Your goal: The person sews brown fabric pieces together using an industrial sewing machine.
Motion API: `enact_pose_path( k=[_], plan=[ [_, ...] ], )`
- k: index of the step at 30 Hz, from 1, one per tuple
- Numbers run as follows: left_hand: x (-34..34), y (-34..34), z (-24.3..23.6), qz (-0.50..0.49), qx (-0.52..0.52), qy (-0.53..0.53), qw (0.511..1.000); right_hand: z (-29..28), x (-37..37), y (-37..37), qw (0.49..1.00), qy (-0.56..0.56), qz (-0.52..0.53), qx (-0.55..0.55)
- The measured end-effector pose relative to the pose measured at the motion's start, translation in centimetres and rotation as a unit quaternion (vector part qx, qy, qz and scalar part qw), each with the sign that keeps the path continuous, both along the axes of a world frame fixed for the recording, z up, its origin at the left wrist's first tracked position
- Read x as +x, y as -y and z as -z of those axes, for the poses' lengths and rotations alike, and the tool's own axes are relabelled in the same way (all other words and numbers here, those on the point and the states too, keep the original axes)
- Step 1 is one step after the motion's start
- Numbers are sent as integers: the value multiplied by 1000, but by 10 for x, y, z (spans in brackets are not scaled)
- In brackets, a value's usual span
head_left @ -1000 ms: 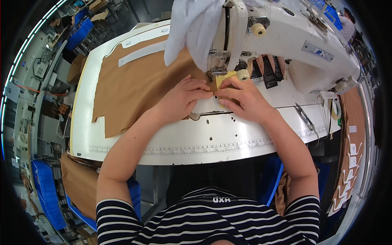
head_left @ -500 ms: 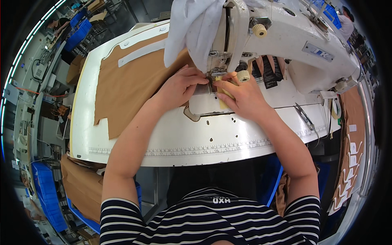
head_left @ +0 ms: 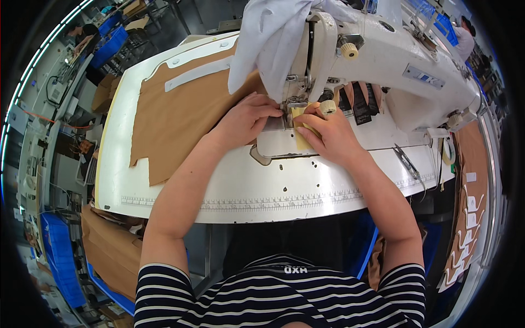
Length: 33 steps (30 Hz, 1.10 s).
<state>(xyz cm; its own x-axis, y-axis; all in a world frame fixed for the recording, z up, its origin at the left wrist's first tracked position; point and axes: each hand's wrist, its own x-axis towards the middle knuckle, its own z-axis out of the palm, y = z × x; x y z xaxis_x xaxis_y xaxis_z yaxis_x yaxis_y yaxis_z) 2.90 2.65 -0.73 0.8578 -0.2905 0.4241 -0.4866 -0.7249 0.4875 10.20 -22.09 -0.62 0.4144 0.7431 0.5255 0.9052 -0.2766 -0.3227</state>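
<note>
My left hand (head_left: pixel 247 119) lies beside the needle area of a white sewing machine (head_left: pixel 372 63). Its fingers are drawn together, and their tips point down at the presser foot (head_left: pixel 297 101). What they pinch, if anything, is too small to make out. Brown fabric (head_left: pixel 180 120) spreads over the table left of this hand and runs behind it. On the other side of the foot, my right hand (head_left: pixel 332 134) has bent fingers and a thumb closed in, close to a yellow piece (head_left: pixel 302 141). Whatever is between those fingertips is hidden.
A pale cloth (head_left: pixel 268 46) hangs over the machine head. White strips (head_left: pixel 198 74) lie on the brown fabric. Black labels (head_left: pixel 362 109) sit under the machine arm. Thread snips (head_left: pixel 407 162) and a tape roll (head_left: pixel 448 150) are at right. A printed ruler (head_left: pixel 262 204) follows the table's front edge.
The view has shifted slightly. My right fingertips have drawn a little to the right and toward me, away from the foot. My left hand stays beside the foot.
</note>
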Motion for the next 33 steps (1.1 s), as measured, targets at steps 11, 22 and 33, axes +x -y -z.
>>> enact_pose_path(
  k=[11, 22, 33],
  plan=[
    [-28, -3, -51, -157, 23, -133, 978, 0, 1, 2, 1000, -13, -12, 12],
    [-77, -139, 2, -373, 245, -47, 894, -1, -5, 11, 1000, 4, -17, 11],
    [-192, -92, -12, -465, 259, -58, 845, -14, -34, 24, 997, -19, -73, -23]
  ],
)
